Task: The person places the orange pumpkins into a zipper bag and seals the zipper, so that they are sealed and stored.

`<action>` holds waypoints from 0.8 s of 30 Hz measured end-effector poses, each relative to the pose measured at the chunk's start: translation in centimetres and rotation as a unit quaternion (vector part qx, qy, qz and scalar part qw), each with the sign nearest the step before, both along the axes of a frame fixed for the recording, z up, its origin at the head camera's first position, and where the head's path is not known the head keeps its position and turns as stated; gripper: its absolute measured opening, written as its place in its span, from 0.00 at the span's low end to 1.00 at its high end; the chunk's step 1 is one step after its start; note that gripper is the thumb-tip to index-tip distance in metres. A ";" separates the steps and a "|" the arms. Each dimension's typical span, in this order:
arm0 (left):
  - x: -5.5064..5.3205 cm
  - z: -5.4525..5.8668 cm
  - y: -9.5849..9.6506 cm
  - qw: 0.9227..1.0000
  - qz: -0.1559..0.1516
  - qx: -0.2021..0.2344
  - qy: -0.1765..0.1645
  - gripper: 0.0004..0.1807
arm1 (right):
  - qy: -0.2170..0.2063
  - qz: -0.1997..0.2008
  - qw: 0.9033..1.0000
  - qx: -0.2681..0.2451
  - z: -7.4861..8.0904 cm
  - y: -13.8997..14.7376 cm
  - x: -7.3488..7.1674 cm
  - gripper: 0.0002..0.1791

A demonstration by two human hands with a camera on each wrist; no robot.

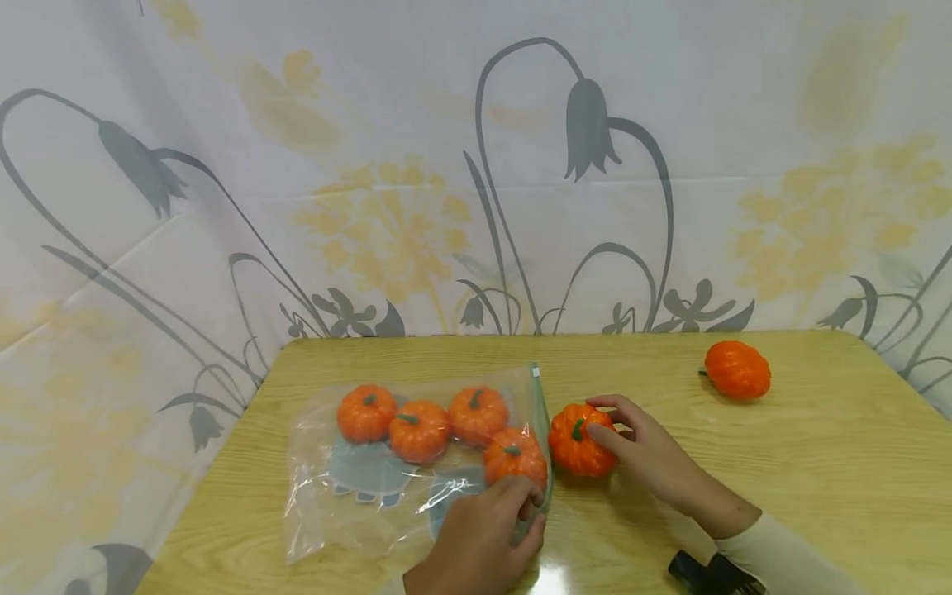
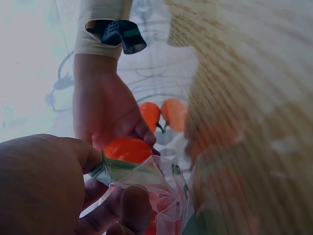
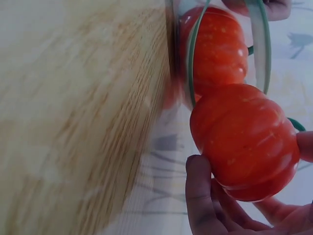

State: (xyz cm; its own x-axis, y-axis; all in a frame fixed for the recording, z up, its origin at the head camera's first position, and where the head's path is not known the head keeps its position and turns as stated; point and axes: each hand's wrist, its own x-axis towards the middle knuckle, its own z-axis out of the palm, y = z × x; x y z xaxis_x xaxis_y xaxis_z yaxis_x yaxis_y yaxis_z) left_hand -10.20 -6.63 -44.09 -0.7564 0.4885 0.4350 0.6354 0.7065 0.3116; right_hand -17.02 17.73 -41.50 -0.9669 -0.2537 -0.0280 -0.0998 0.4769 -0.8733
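Note:
A clear zip bag [image 1: 349, 521] with a green-edged mouth lies flat on the table, several small orange toy pumpkins [image 1: 369, 413] inside it. My left hand [image 1: 483, 533] pinches the near end of the bag's mouth; in the left wrist view its fingers hold the green-lined rim [image 2: 122, 169]. Between the thumb and fingers of my right hand [image 1: 654, 454] is another orange pumpkin [image 1: 580, 456] with a green stem, right at the bag's mouth. The right wrist view shows the green lips [image 3: 261, 54] parted, with a bagged pumpkin [image 3: 220, 54] just behind the held one.
One more orange pumpkin [image 1: 738, 369] lies on its side at the back right of the wooden table [image 1: 818, 471]. A flower-patterned cloth [image 1: 416, 124] hangs behind the table. The black wrist camera [image 1: 710, 573] sits under my right sleeve.

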 end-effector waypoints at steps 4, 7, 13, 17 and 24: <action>0.1 0.0 0.0 1.000 0.001 0.002 -0.008 0.07 | 0.000 -0.017 1.000 -0.008 -0.2 -0.7 -0.4 0.27; 0.1 0.0 0.0 1.000 0.005 0.002 0.000 0.07 | 0.001 -0.027 0.999 -0.019 -0.4 -1.1 -0.6 0.26; -0.1 0.0 0.1 1.000 0.002 0.013 0.028 0.09 | 0.010 -0.030 0.999 -0.039 -0.7 -1.4 -0.7 0.23; -0.1 0.1 0.1 0.999 -0.001 0.023 0.034 0.09 | -0.003 -0.016 0.998 -0.058 -1.0 -1.7 -0.7 0.22; 0.0 0.1 0.3 0.998 0.001 0.049 0.042 0.09 | -0.043 0.018 0.995 -0.089 -1.5 -1.7 -0.5 0.24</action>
State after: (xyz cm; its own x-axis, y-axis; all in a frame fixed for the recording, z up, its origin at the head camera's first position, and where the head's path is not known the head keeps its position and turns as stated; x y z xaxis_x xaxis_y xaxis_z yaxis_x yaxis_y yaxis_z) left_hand -10.23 -6.36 -43.97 -0.7166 0.4387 0.5422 0.6605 0.6765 0.3257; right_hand -17.55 16.02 -42.99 -0.9534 -0.2955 -0.0610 -0.0355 0.3108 -0.9498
